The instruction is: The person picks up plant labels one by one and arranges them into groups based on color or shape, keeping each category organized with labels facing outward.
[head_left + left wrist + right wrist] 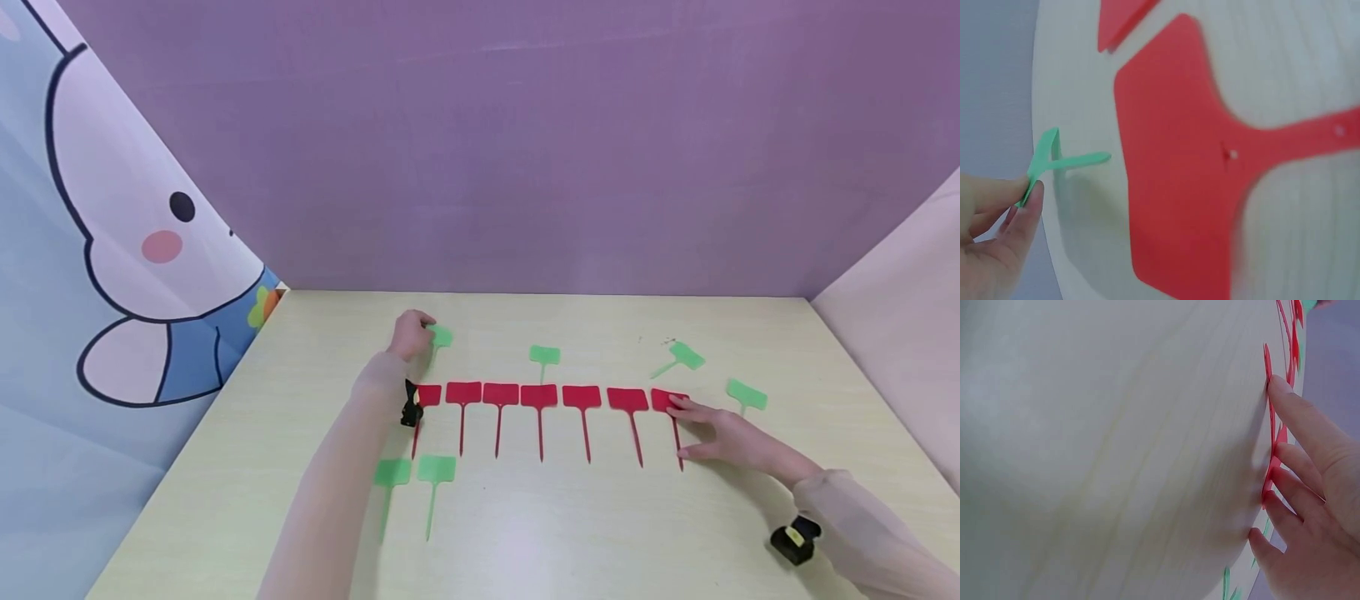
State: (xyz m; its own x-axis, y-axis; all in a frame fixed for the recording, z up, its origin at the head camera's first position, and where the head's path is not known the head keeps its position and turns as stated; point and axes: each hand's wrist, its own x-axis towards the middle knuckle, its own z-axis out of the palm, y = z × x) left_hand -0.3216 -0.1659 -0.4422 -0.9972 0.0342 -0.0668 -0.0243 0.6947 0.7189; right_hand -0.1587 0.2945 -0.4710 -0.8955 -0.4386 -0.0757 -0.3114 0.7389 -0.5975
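Observation:
A row of several red plant tags point(540, 397) lies across the pale table point(525, 533), stakes toward me. My left hand point(412, 332) pinches a green tag point(441, 337) just behind the row's left end; the left wrist view shows the fingertips point(1030, 190) pinching that green tag point(1044, 157) lifted off the table beside a red tag point(1179, 169). My right hand point(723, 433) lies flat with straight fingers on the rightmost red tag point(666, 401). In the right wrist view its fingers point(1300, 434) press that red tag point(1270, 425).
More green tags lie loose: two at the front left point(416, 472), one behind the row's middle point(544, 355), two at the back right point(686, 357) point(747, 394). Purple wall behind, cartoon curtain point(112, 250) on the left, pale wall at right.

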